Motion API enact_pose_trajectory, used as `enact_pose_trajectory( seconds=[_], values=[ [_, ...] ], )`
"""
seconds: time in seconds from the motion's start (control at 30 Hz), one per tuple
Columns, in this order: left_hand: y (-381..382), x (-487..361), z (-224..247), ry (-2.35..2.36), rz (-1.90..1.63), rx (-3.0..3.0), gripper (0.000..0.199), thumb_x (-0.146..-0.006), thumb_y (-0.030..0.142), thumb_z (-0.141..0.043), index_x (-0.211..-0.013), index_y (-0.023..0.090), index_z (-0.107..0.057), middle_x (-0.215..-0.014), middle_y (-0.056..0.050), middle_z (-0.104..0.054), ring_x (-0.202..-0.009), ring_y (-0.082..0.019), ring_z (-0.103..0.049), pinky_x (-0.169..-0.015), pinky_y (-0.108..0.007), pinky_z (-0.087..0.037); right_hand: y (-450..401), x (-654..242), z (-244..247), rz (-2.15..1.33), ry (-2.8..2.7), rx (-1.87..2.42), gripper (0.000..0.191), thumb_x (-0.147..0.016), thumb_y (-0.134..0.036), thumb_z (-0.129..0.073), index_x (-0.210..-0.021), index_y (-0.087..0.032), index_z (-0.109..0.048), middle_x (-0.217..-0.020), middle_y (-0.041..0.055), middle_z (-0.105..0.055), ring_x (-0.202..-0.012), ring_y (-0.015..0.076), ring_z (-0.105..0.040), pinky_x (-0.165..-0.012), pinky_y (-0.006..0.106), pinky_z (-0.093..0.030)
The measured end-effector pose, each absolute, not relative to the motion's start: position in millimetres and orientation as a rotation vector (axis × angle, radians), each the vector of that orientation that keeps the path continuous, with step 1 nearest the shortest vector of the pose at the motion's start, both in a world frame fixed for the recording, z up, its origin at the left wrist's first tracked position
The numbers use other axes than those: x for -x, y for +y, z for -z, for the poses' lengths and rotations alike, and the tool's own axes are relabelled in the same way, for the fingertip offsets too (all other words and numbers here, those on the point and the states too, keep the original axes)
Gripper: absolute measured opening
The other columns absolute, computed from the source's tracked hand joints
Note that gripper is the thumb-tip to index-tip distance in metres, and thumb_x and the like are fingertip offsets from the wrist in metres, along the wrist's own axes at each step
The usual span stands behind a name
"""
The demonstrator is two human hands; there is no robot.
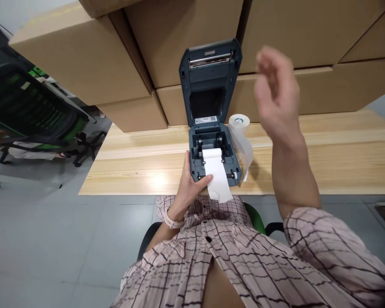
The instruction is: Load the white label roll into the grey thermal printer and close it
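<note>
A dark grey label printer (195, 166) stands on the wooden table with its lid (208, 81) raised. White paper (217, 177) runs out over its front edge from a small roll inside. My left hand (191, 186) grips the printer's front left corner, its thumb on the paper. Raised at the right, clear of the printer, is my right hand (277, 90), its fingers curled and blurred; no object shows in it. Beside the printer on the right stands a roll of white labels (239, 121), with a loose strip (245, 149) hanging from it.
Large cardboard boxes (192, 38) are stacked along the back of the wooden table (141, 167). Its front edge runs just before my lap. At the far left, on the floor, stands a black and green office chair (32, 111).
</note>
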State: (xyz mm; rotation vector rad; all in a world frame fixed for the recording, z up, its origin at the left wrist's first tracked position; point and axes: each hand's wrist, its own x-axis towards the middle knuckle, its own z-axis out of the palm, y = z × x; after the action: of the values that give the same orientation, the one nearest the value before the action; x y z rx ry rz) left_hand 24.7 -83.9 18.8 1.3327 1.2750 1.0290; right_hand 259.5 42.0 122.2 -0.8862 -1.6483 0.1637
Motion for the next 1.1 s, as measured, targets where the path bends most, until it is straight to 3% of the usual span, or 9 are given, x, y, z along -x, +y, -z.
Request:
enact_pose_trajectory(
  seconds=[0.03,0.1,0.2,0.27,0.4,0.5,0.73,0.9,1.1],
  values=[
    [-85.3,-23.5,-19.2,1.273,-1.027,-1.319,0.115,-0.085,0.047,-0.083,-0.173,0.034,-0.011,-0.184,-0.006,-0.009,-0.169,-0.039,-0.013,-0.138,-0.054,-0.022,70.9,-256.0,-134.5,-0.238,-1.642,0.913,0.062,-0.112,-0.056,-0.042,-0.16,-0.017,-0.04,-0.172,0.0122,-0.042,-0.159,0.018,-0.041,-0.132,0.038,-0.036],
    [-87.7,-21.7,-19.5,1.265,-1.035,-1.29,0.117,-0.085,0.046,-0.084,-0.173,0.034,-0.01,-0.184,-0.006,-0.008,-0.169,-0.04,-0.014,-0.138,-0.054,-0.024,118.2,-246.6,-153.0,-0.482,-1.639,1.032,0.069,-0.115,-0.057,-0.023,-0.166,-0.011,-0.023,-0.175,0.0133,-0.037,-0.155,0.0179,-0.047,-0.128,0.038,-0.041],
    [-93.2,-21.2,-19.3,1.226,-1.038,-1.233,0.12,-0.086,0.044,-0.084,-0.174,0.034,-0.003,-0.184,-0.008,-0.009,-0.166,-0.041,-0.024,-0.134,-0.054,-0.034,136.5,-234.4,-160.0,-0.672,-1.571,1.056,0.069,-0.115,-0.054,-0.005,-0.155,-0.021,-0.05,-0.157,0.0042,-0.061,-0.142,0.02,-0.062,-0.121,0.045,-0.05],
    [-97.7,-21.8,-18.2,1.197,-1.035,-1.205,0.122,-0.087,0.045,-0.083,-0.173,0.035,0.003,-0.184,-0.009,-0.008,-0.165,-0.04,-0.027,-0.131,-0.053,-0.04,109.3,-231.0,-149.2,-0.532,-1.571,0.938,0.066,-0.116,-0.054,-0.012,-0.141,-0.024,-0.064,-0.144,0.0014,-0.07,-0.138,0.0202,-0.064,-0.12,0.046,-0.051],
    [-105.2,-22.6,-10.6,1.16,-1.077,-1.212,0.127,-0.087,0.049,-0.083,-0.172,0.038,0.011,-0.184,-0.01,-0.005,-0.167,-0.037,-0.024,-0.131,-0.052,-0.038,10.9,-228.6,-102.1,-0.05,-1.599,0.716,0.037,-0.115,-0.039,-0.038,-0.129,-0.033,-0.072,-0.132,0.0035,-0.076,-0.131,0.023,-0.067,-0.117,0.048,-0.054],
    [-108.2,-20.4,-1.6,1.128,-1.129,-1.258,0.134,-0.082,0.053,-0.087,-0.169,0.044,0.015,-0.184,-0.007,0.001,-0.169,-0.036,-0.014,-0.133,-0.055,-0.033,-47.7,-225.9,-60.1,0.088,-1.682,0.741,0.038,-0.111,-0.02,-0.045,-0.139,-0.031,-0.068,-0.136,0.0057,-0.075,-0.133,0.0281,-0.068,-0.11,0.055,-0.059],
    [-90.3,-16.1,-2.4,1.155,-1.329,-1.318,0.105,-0.09,0.07,-0.069,-0.171,0.044,-0.009,-0.184,-0.003,-0.006,-0.17,-0.035,-0.007,-0.138,-0.055,-0.016,-88.1,-223.5,-0.4,0.077,-1.762,0.921,0.04,-0.102,-0.012,-0.054,-0.136,-0.026,-0.068,-0.132,0.0088,-0.077,-0.133,0.03,-0.069,-0.107,0.053,-0.06],
    [-74.2,-23.9,-10.3,1.147,-1.214,-1.218,0.103,-0.087,0.065,-0.076,-0.17,0.031,-0.025,-0.18,-0.009,-0.025,-0.168,-0.037,-0.021,-0.137,-0.05,-0.024,-90.8,-222.2,1.5,0.049,-1.748,0.954,0.035,-0.104,-0.019,-0.053,-0.134,-0.027,-0.07,-0.131,0.0074,-0.078,-0.131,0.0303,-0.07,-0.11,0.054,-0.057],
    [-73.2,-25.3,-9.5,1.154,-1.251,-1.269,0.095,-0.087,0.067,-0.074,-0.166,0.03,-0.035,-0.175,-0.01,-0.037,-0.163,-0.035,-0.032,-0.133,-0.048,-0.033,-84.6,-218.4,-2.9,0.074,-1.691,0.928,0.029,-0.101,-0.015,-0.056,-0.121,-0.027,-0.073,-0.12,0.007,-0.08,-0.122,0.0286,-0.073,-0.102,0.05,-0.06]
  ],
)
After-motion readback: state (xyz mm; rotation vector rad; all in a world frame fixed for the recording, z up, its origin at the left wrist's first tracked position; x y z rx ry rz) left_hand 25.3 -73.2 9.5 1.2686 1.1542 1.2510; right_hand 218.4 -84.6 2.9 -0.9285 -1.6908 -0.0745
